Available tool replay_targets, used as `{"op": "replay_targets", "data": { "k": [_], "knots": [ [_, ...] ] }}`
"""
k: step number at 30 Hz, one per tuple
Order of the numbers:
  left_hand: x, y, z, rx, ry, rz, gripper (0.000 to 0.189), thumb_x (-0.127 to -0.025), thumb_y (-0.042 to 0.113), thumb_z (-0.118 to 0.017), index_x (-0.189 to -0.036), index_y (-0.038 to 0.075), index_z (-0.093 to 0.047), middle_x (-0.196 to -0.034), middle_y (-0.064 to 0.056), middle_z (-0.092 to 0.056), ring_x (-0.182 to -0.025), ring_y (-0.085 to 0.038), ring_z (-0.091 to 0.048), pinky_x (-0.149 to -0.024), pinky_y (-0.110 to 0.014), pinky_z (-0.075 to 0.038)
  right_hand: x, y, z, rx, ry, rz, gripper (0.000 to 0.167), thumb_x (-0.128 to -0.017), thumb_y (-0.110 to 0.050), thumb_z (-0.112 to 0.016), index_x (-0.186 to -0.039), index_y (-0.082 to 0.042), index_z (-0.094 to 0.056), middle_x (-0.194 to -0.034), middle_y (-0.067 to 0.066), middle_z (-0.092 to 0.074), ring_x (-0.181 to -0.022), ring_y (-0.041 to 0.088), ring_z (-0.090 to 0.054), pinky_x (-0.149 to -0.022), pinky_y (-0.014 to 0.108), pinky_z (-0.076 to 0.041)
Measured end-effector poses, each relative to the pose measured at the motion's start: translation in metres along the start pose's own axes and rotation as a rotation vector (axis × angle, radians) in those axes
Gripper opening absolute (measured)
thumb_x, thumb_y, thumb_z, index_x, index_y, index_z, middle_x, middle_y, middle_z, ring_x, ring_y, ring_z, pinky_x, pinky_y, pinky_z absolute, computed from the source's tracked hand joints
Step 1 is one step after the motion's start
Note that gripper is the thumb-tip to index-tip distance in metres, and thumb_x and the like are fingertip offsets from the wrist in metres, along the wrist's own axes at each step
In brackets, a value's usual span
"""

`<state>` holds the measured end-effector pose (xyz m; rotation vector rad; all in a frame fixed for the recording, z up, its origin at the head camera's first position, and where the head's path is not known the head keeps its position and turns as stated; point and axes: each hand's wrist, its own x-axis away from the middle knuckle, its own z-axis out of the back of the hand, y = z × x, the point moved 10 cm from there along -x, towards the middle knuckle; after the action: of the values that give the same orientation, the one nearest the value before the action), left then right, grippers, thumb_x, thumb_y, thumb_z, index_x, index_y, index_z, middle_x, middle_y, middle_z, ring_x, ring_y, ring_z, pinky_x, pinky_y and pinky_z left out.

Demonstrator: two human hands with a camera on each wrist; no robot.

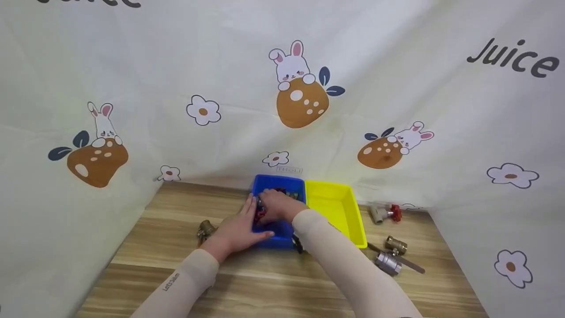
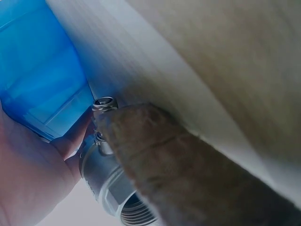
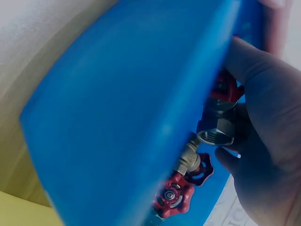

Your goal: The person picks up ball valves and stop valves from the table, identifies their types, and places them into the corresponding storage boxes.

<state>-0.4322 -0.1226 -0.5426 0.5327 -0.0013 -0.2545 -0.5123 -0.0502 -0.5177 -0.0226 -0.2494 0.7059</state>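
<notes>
My right hand reaches down into the blue bin. In the right wrist view, its fingers and thumb curl round a metal valve with a red handwheel. Beneath that valve lie other red-wheeled valves in the same bin. Along the bin's left side, my left hand has its fingers straight and its thumb spread over the front edge. A silvery threaded valve is close to this hand in the left wrist view, partly covered by a blurred brown shape.
A yellow bin adjoins the blue one on the right. Further right lie a red-wheeled valve, a brass fitting and a long-handled steel valve. Left of my left hand is a brass-coloured valve. Printed cloth rises behind the table.
</notes>
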Motion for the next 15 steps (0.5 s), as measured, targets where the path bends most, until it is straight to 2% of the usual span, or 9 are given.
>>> {"op": "replay_targets", "data": {
  "k": [5,9,15],
  "knots": [
    [0.000,0.001,-0.001,0.014,0.006,0.002,0.125,-0.095,0.084,-0.063,-0.177,0.005,-0.013,-0.185,-0.016,-0.004,-0.145,-0.054,-0.053,-0.116,-0.066,-0.047,-0.001,-0.001,-0.006,0.057,-0.006,0.011,0.089,-0.096,-0.058,-0.081,-0.162,-0.006,-0.052,-0.157,0.015,-0.060,-0.148,0.031,-0.053,-0.130,0.048,-0.036],
    [0.000,0.000,-0.002,0.009,0.001,0.009,0.126,-0.094,0.087,-0.061,-0.177,0.006,-0.012,-0.185,-0.015,-0.003,-0.147,-0.053,-0.052,-0.116,-0.065,-0.048,-0.002,0.000,-0.011,0.057,-0.014,0.019,0.089,-0.096,-0.059,-0.081,-0.162,-0.006,-0.053,-0.154,0.015,-0.062,-0.145,0.031,-0.056,-0.129,0.048,-0.037],
    [-0.002,-0.001,-0.002,0.005,0.003,0.007,0.124,-0.095,0.082,-0.064,-0.177,0.005,-0.011,-0.185,-0.016,-0.001,-0.148,-0.054,-0.050,-0.116,-0.067,-0.047,-0.006,0.001,-0.017,0.044,-0.027,0.028,0.095,-0.092,-0.062,-0.083,-0.162,-0.006,-0.051,-0.153,0.015,-0.061,-0.144,0.031,-0.056,-0.130,0.051,-0.035]
  ]
}}
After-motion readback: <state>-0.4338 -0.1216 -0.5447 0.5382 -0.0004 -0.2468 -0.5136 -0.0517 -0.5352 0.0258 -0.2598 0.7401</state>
